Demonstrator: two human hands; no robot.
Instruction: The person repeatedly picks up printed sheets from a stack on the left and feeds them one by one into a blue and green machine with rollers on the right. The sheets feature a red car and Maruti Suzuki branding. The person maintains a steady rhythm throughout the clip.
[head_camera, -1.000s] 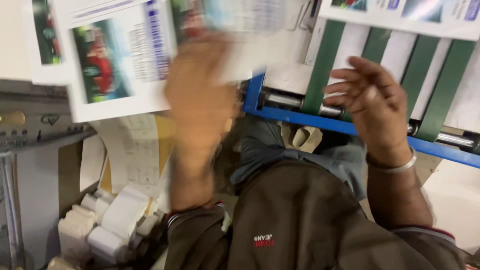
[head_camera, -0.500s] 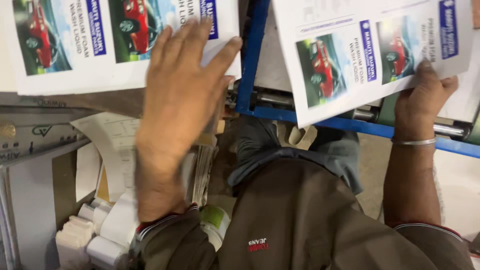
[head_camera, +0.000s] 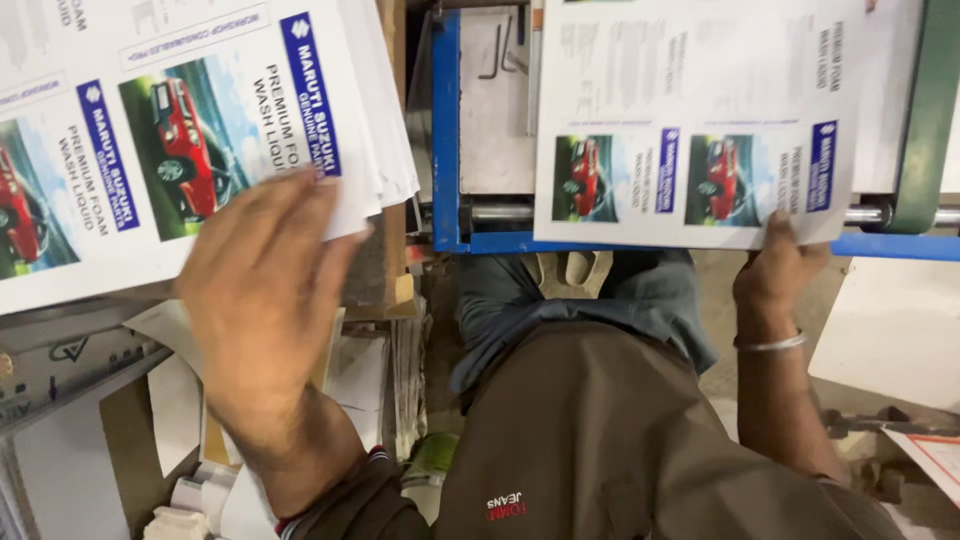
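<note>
A printed sheet showing 2 red-car pictures is pinched at its near-right corner by the right hand, fingers closed on the edge. The sheet is spread over the blue frame, its long axis running left to right. Left of the blue frame, a stack of printed sheets is pressed flat under the open left hand, fingers spread, nothing gripped. The single sheet lies well apart from the stack, nearer the right hand.
</note>
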